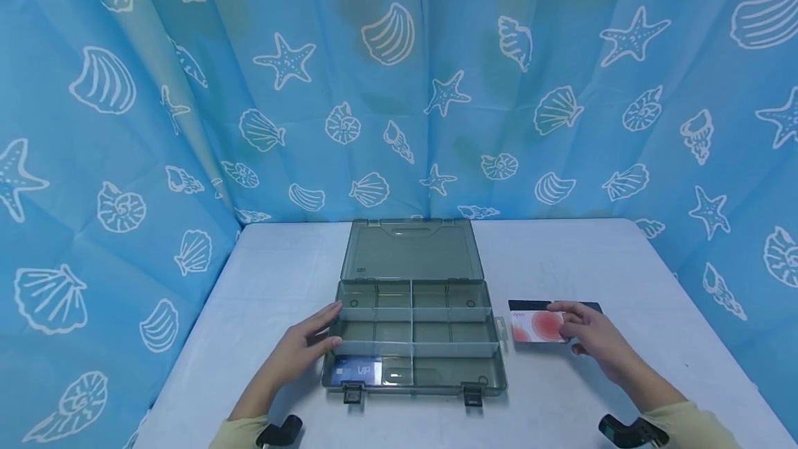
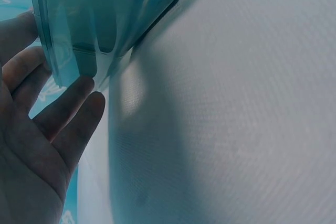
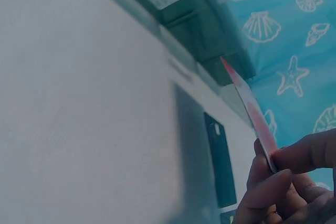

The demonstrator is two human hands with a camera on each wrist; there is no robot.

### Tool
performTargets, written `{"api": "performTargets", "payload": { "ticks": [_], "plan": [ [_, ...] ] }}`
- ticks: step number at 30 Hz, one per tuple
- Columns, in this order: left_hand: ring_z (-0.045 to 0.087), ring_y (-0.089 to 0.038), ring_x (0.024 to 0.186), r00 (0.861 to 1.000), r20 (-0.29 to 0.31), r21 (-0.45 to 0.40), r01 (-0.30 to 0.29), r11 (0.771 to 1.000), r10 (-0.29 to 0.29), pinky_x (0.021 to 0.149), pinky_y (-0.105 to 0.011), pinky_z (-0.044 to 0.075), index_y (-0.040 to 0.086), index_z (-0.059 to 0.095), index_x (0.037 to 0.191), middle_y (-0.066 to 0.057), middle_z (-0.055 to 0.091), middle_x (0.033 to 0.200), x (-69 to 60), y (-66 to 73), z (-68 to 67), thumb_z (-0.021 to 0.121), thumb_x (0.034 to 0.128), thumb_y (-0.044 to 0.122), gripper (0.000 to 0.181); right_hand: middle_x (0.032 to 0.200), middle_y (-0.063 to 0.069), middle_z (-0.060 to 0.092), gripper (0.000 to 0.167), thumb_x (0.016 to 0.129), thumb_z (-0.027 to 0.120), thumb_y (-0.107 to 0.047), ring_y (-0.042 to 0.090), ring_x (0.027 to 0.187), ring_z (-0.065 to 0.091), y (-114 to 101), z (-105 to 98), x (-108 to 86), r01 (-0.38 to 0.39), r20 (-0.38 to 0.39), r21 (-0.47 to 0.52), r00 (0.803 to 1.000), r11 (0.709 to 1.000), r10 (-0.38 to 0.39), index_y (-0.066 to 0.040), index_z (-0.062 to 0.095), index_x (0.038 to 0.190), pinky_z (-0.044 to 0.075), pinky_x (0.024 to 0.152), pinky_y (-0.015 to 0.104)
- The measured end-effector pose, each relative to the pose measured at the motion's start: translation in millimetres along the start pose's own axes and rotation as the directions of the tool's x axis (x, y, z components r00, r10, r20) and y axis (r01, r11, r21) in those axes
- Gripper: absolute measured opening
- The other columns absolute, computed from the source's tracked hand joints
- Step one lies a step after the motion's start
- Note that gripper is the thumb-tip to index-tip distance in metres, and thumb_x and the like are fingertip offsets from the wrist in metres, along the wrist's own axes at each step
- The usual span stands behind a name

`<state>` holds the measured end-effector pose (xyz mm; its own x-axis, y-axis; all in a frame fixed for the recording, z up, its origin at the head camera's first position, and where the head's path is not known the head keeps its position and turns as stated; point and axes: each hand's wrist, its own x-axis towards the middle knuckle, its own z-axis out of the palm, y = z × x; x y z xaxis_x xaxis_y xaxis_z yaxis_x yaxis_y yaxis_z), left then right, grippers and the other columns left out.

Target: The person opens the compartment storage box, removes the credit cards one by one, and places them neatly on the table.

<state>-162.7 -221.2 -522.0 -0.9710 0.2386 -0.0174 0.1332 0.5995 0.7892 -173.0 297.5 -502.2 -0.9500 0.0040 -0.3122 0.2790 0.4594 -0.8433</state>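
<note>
A clear grey compartment box (image 1: 458,370) lies on the table with its lid folded back. In its front left compartment is a blue card marked VIP (image 1: 357,371). My left hand (image 1: 304,341) touches the box's left side, its fingers extended along the wall in the left wrist view. To the right of the box, my right hand (image 1: 595,341) pinches a white card with pink-red circles (image 3: 249,103) between thumb and fingers. That card is held above the table. A dark card (image 3: 220,158) lies on the table below it, partly covered in the head view.
The open lid (image 1: 411,251) reaches toward the table's back edge. White cloth covers the table (image 1: 280,255). A blue curtain with shell prints (image 1: 399,89) hangs behind and at both sides. Two hinged latches (image 1: 473,395) stick out at the box's front.
</note>
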Motion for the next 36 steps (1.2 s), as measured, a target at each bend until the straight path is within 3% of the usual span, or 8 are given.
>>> {"api": "performTargets", "payload": {
  "ticks": [7,12,17,25,36],
  "plan": [
    [0.035,-0.031,0.148,1.000,0.003,-0.007,0.005,1.000,-0.005,0.114,-0.047,0.041,0.018,0.043,0.156,-0.005,0.033,0.163,-0.2,1.0,0.0,0.073,0.0956,0.022,0.067,0.104,0.011,0.063,0.047,0.093,0.058,-0.007,0.023,0.082,0.056,15,3,5.8,-0.017,-0.016,-0.044,1.000,0.999,0.017,0.004,0.052,0.138,0.048,0.061,0.029],
    [0.035,-0.032,0.148,1.000,-0.002,-0.005,0.014,1.000,-0.014,0.114,-0.048,0.041,0.019,0.043,0.156,-0.005,0.033,0.163,-0.4,1.1,0.5,0.073,0.0956,0.023,0.067,0.099,0.012,0.061,0.045,0.092,0.065,-0.009,0.023,0.079,0.055,22,7,10.3,-0.020,-0.061,-0.138,0.998,0.990,0.011,0.003,0.056,0.135,0.048,0.058,0.029],
    [0.034,-0.031,0.149,1.000,-0.008,0.004,0.018,1.000,-0.018,0.115,-0.048,0.040,0.019,0.043,0.156,-0.004,0.034,0.163,0.0,0.7,0.7,0.073,0.0957,0.024,0.067,0.097,0.013,0.057,0.040,0.093,0.071,-0.011,0.024,0.078,0.053,21,9,11.1,-0.002,-0.089,-0.248,0.996,0.969,-0.021,0.001,0.060,0.129,0.049,0.060,0.030],
    [0.034,-0.031,0.149,1.000,0.002,0.004,0.017,1.000,-0.017,0.116,-0.049,0.039,0.019,0.042,0.156,-0.004,0.033,0.164,-0.2,2.7,-1.5,0.073,0.0961,0.025,0.067,0.092,0.011,0.058,0.037,0.092,0.073,-0.011,0.023,0.074,0.054,15,10,7.8,0.013,-0.078,-0.317,0.996,0.948,-0.040,0.000,0.062,0.125,0.050,0.060,0.031],
    [0.033,-0.032,0.149,1.000,0.009,-0.009,0.017,1.000,-0.017,0.116,-0.048,0.039,0.019,0.042,0.156,-0.006,0.032,0.164,-0.1,3.0,-1.6,0.072,0.0963,0.024,0.068,0.100,0.015,0.063,0.034,0.091,0.075,-0.015,0.024,0.080,0.057,12,13,6.7,0.026,-0.106,-0.475,0.991,0.880,-0.087,-0.003,0.065,0.121,0.054,0.063,0.033]
  ]
}}
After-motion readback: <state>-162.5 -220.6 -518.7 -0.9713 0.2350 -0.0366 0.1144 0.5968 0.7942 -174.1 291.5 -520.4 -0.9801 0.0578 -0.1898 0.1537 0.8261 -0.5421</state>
